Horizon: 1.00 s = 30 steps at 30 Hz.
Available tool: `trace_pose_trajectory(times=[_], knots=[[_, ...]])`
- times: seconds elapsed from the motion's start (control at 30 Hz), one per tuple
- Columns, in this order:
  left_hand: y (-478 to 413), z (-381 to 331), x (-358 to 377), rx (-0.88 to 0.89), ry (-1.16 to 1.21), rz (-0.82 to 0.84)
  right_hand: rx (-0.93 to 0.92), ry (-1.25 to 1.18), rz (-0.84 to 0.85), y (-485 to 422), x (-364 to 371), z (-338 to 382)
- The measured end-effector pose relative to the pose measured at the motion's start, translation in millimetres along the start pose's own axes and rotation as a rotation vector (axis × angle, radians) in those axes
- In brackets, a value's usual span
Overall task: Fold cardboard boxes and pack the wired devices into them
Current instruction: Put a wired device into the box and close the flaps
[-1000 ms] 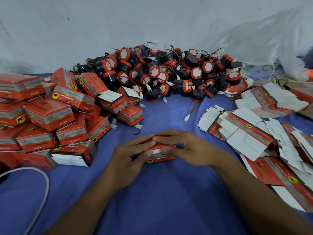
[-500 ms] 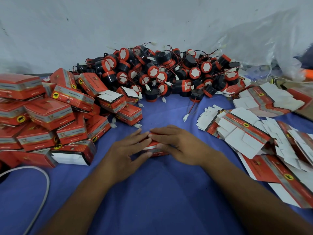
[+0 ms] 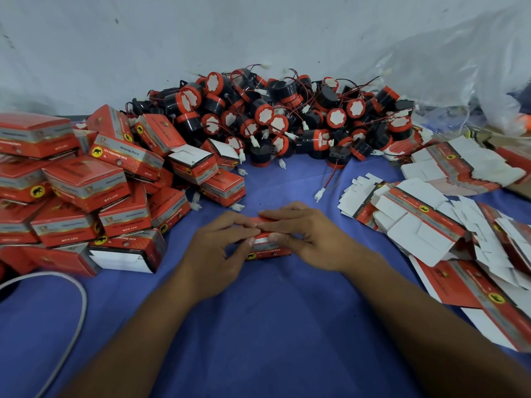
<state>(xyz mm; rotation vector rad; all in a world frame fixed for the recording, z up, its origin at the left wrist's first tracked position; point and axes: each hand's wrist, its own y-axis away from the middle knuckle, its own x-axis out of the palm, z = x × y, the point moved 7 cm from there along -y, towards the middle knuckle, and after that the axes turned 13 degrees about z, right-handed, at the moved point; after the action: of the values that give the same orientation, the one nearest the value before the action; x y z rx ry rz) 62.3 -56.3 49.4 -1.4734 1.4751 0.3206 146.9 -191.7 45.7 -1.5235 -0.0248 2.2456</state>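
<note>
Left hand [image 3: 218,251] and right hand [image 3: 313,239] are both pinching the red box [image 3: 268,252] on the desk [image 3: 258,326], likely steadying its flap.

- Box [image 3: 268,249] at mid-bench [image 3: 258,340]; left hand [image 3: 218,254] at its 9 o'clock, right hand [image 3: 311,239] at its 3.
- Devices [image 3: 287,122] heaped at 12, against the wall [image 3: 143,38].
- Folded boxes [image 3: 80,185] at 9 to 10.
- Blanks [image 3: 425,228] at 3.
- Cable [image 3: 73,320] at 8.

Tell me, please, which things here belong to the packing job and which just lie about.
Job: box held by left hand and right hand; pile of wired devices; flat box blanks; folded boxes.
Lying about: white cable; clear plastic bag.
</note>
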Motion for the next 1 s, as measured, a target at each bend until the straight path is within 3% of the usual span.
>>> trace_pose_trajectory(times=[0.2,0.5,0.73,0.9,1.0], knots=[[3.6,-7.3,3.0,0.093,-0.21,0.033,-0.024,0.121,0.015,3.2,5.7,7.9],[4.5,5.2,9.4,0.056,-0.109,0.047,0.0,0.012,0.012,6.0,6.6,7.2],[4.9,7.9,14.0,0.098,-0.167,0.041,-0.04,0.145,-0.068,6.0,8.1,11.1],[3.1,13.0,18.0,0.022,-0.16,0.025,-0.006,0.049,0.01,8.9,10.8,4.5],[2.1,16.6,21.3,0.016,-0.169,0.045,0.003,-0.08,-0.107,13.3,2.7,0.8]])
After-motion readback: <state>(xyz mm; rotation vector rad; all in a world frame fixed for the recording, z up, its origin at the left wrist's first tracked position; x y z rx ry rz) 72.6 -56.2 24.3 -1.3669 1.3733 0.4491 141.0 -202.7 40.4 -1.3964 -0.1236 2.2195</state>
